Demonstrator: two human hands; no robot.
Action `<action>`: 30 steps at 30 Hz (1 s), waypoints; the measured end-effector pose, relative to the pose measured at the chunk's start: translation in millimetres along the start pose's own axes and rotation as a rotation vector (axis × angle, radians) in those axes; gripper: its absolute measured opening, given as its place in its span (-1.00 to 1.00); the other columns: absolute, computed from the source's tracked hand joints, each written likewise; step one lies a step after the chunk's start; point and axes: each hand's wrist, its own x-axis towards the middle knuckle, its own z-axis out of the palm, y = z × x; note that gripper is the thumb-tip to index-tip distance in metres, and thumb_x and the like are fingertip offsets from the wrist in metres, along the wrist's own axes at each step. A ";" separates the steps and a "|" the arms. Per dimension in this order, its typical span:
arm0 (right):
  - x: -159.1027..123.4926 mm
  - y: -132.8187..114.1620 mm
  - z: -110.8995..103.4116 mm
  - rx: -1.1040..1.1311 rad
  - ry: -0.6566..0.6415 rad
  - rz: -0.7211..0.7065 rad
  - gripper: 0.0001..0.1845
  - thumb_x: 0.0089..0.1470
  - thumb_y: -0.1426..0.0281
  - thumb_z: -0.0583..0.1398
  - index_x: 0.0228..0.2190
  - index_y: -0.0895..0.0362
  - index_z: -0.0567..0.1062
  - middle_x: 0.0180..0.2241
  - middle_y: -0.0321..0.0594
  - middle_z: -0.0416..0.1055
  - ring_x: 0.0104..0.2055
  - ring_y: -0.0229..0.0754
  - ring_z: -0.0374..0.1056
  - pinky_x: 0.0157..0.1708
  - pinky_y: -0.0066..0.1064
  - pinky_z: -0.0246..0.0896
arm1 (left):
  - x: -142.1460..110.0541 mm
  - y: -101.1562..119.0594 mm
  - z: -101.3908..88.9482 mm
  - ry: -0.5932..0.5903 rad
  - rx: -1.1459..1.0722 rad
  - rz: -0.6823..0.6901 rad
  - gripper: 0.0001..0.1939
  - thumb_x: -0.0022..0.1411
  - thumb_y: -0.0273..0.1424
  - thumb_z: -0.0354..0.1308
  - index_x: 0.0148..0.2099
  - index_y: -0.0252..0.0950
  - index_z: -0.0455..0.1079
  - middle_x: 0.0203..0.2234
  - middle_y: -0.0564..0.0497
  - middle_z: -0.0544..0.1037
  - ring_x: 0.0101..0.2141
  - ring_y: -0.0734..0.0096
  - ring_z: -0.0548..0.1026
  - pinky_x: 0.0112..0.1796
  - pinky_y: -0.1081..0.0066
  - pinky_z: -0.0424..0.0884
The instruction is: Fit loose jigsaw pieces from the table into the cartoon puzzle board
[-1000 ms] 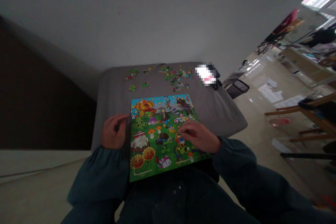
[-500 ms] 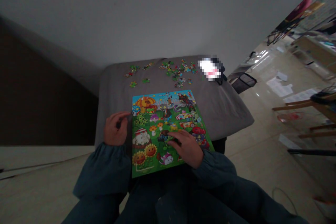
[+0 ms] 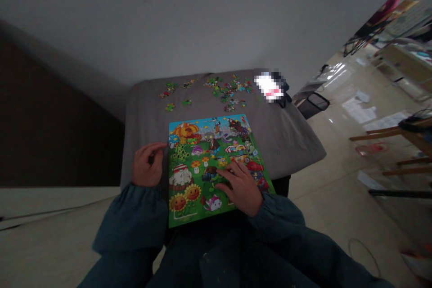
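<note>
A colourful cartoon jigsaw board (image 3: 202, 144) lies on a grey cushioned stool (image 3: 141, 112), its near edge over my lap. My left hand (image 3: 147, 168) rests at the board's left edge with the fingers curled in; whether anything is in them I cannot make out. My right hand (image 3: 240, 184) lies on the lower right part of the picture, fingers bent and pressing down on the pieces there. Several loose puzzle pieces (image 3: 226, 94) are scattered along the far side of the stool.
A blurred-out white object (image 3: 270, 86) sits at the stool's far right corner. A black wire basket (image 3: 312, 104) stands on the tiled floor to the right, with papers (image 3: 359, 112) and wooden furniture legs (image 3: 394, 144) beyond. A grey wall rises behind.
My right hand slid from the board's right-middle down toward the lower centre and now presses there. The left hand stayed at the left edge. The view shifted slightly.
</note>
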 end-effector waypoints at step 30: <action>8.1 12.1 -18.1 0.056 0.113 0.024 -0.68 0.18 0.30 0.29 -0.04 0.11 0.55 -0.13 -0.14 0.47 -0.03 -0.02 0.27 0.03 -0.13 0.27 | 1.9 1.7 -0.7 -0.019 -0.024 -0.015 -0.73 0.31 -0.26 0.02 -0.18 -0.19 0.54 -0.18 -0.09 0.60 -0.10 0.09 0.51 -0.05 0.01 0.45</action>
